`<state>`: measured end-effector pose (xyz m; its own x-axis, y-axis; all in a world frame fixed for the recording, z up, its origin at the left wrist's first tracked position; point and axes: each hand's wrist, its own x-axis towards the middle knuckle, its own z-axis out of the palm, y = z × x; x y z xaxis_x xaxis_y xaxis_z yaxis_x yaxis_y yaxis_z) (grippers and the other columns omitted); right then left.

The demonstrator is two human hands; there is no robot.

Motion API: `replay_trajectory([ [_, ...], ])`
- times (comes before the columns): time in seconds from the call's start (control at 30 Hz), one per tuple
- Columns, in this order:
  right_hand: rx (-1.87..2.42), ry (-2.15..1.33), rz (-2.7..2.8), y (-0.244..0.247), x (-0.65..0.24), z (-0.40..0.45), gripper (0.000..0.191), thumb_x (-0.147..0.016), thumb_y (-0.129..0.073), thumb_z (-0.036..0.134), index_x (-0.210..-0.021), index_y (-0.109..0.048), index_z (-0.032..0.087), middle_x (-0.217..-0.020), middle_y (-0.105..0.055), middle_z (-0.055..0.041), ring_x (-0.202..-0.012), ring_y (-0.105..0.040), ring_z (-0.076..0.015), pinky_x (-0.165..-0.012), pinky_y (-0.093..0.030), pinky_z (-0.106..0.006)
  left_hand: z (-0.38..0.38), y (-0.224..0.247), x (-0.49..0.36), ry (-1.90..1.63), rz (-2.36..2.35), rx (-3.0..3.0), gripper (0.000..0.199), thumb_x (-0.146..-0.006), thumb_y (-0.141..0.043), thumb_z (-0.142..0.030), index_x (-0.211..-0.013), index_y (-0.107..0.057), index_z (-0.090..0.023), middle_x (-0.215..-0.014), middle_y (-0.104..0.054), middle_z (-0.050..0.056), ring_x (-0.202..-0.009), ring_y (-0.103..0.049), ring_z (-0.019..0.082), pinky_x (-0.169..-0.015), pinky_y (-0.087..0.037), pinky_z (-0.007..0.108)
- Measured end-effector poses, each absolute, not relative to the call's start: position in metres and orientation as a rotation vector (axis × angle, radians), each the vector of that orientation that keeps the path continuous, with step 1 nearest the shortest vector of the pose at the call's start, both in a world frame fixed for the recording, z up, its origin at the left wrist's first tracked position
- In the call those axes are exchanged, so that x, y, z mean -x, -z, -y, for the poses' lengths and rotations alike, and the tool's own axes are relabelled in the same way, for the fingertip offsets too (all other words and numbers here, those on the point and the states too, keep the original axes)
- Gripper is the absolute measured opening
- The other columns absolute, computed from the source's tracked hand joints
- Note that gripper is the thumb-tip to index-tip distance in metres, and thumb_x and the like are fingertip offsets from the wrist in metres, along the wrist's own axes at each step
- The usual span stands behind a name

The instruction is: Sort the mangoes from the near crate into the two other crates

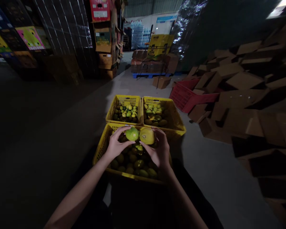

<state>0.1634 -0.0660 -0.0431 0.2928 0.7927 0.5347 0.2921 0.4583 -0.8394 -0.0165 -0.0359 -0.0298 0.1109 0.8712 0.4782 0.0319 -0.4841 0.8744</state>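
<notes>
My left hand (116, 144) grips a green round fruit (132, 134) between thumb and fingers. Beside it, my right hand (160, 148) is closed on a yellower fruit (147, 136), its round end mark facing me. Both fruits are held side by side above the near yellow crate (100, 149), which contains many green and yellowish fruits in shadow. Just beyond stand two more yellow crates: the left one (112, 108) holds several small green fruits, and the right one (178, 119) has fruits mostly in its left part.
A red basket (184, 95) and a large heap of cardboard boxes (243, 98) lie to the right. Farther back are a blue pallet (151, 75) with boxes and a tall stack of cartons (105, 41). Grey floor (133, 88) shows behind the crates.
</notes>
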Motion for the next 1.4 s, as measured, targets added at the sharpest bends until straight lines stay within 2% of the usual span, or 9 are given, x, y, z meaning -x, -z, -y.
replay_trajectory([
  [0.13,1.175,-0.582,1.215,0.039,-0.167,0.064,0.058,-0.050,-0.084,0.033,-0.102,-0.060,0.024,-0.113,-0.057,-0.0083,-0.104,-0.056,-0.0266,-0.082,-0.052,-0.040,0.033,0.032,0.014,-1.409,-0.875,-1.425,0.050,-0.054,-0.083,-0.026,-0.101,-0.068,-0.023,-0.112,-0.060,0.007,-0.106,-0.055,0.024,-0.093,-0.045,0.036],
  [0.3,1.031,-1.087,0.989,0.035,-0.170,0.061,0.042,-0.058,-0.080,0.034,-0.094,-0.060,0.025,-0.091,-0.068,-0.0019,-0.085,-0.064,-0.0209,-0.078,-0.052,-0.036,0.032,0.031,0.014,-1.173,-0.765,-0.905,0.038,-0.064,-0.077,-0.035,-0.096,-0.064,-0.020,-0.093,-0.065,0.002,-0.090,-0.062,0.017,-0.088,-0.050,0.035],
  [0.5,0.971,-1.248,0.836,0.041,-0.171,0.058,0.031,-0.063,-0.076,0.038,-0.088,-0.062,0.024,-0.090,-0.070,-0.0022,-0.090,-0.065,-0.0228,-0.078,-0.051,-0.036,0.028,0.033,0.016,-1.116,-0.780,-0.668,0.025,-0.069,-0.074,-0.030,-0.089,-0.064,-0.019,-0.091,-0.067,0.002,-0.080,-0.064,0.011,-0.082,-0.053,0.026],
  [0.6,1.001,-1.285,0.818,0.042,-0.169,0.057,0.033,-0.063,-0.075,0.040,-0.088,-0.062,0.023,-0.095,-0.070,-0.0047,-0.093,-0.064,-0.0242,-0.078,-0.052,-0.037,0.027,0.036,0.014,-1.119,-0.840,-0.620,0.023,-0.071,-0.074,-0.030,-0.090,-0.067,-0.018,-0.091,-0.068,0.003,-0.085,-0.064,0.012,-0.085,-0.052,0.026],
  [0.77,0.966,-1.421,0.755,0.041,-0.163,0.057,0.029,-0.065,-0.072,0.040,-0.087,-0.060,0.025,-0.090,-0.070,-0.0021,-0.086,-0.068,-0.0238,-0.075,-0.053,-0.040,0.031,0.037,0.009,-1.087,-0.732,-0.729,0.030,-0.073,-0.072,-0.037,-0.094,-0.067,-0.017,-0.098,-0.068,0.004,-0.105,-0.059,0.022,-0.096,-0.048,0.035],
  [0.9,0.960,-1.471,0.701,0.044,-0.159,0.057,0.025,-0.067,-0.070,0.038,-0.086,-0.060,0.024,-0.092,-0.071,-0.0022,-0.083,-0.069,-0.0230,-0.076,-0.054,-0.041,0.033,0.037,0.007,-1.100,-0.727,-0.715,0.032,-0.070,-0.074,-0.037,-0.094,-0.064,-0.017,-0.105,-0.066,0.005,-0.110,-0.056,0.026,-0.096,-0.047,0.039],
  [1.03,0.965,-1.519,0.718,0.044,-0.154,0.060,0.028,-0.074,-0.064,0.044,-0.091,-0.064,0.022,-0.092,-0.071,-0.0047,-0.088,-0.068,-0.0236,-0.076,-0.055,-0.042,0.033,0.039,0.004,-1.079,-0.717,-0.655,0.034,-0.069,-0.075,-0.037,-0.095,-0.063,-0.019,-0.104,-0.067,0.005,-0.108,-0.057,0.025,-0.094,-0.048,0.037],
  [1.23,0.906,-1.611,0.831,0.042,-0.145,0.066,0.032,-0.073,-0.069,0.040,-0.099,-0.065,0.023,-0.092,-0.071,-0.0039,-0.086,-0.068,-0.0218,-0.075,-0.057,-0.039,0.032,0.042,0.001,-1.050,-0.645,-0.567,0.031,-0.076,-0.068,-0.039,-0.097,-0.062,-0.017,-0.098,-0.067,0.006,-0.089,-0.063,0.016,-0.075,-0.052,0.024],
  [1.4,0.953,-1.781,0.777,0.047,-0.140,0.064,0.043,-0.074,-0.062,0.055,-0.096,-0.064,0.018,-0.080,-0.071,-0.0075,-0.069,-0.069,-0.0211,-0.054,-0.057,-0.032,0.029,0.045,0.001,-1.002,-0.556,-0.420,0.033,-0.083,-0.057,-0.042,-0.106,-0.059,-0.018,-0.091,-0.068,0.005,-0.059,-0.059,0.012,-0.046,-0.043,0.021],
])
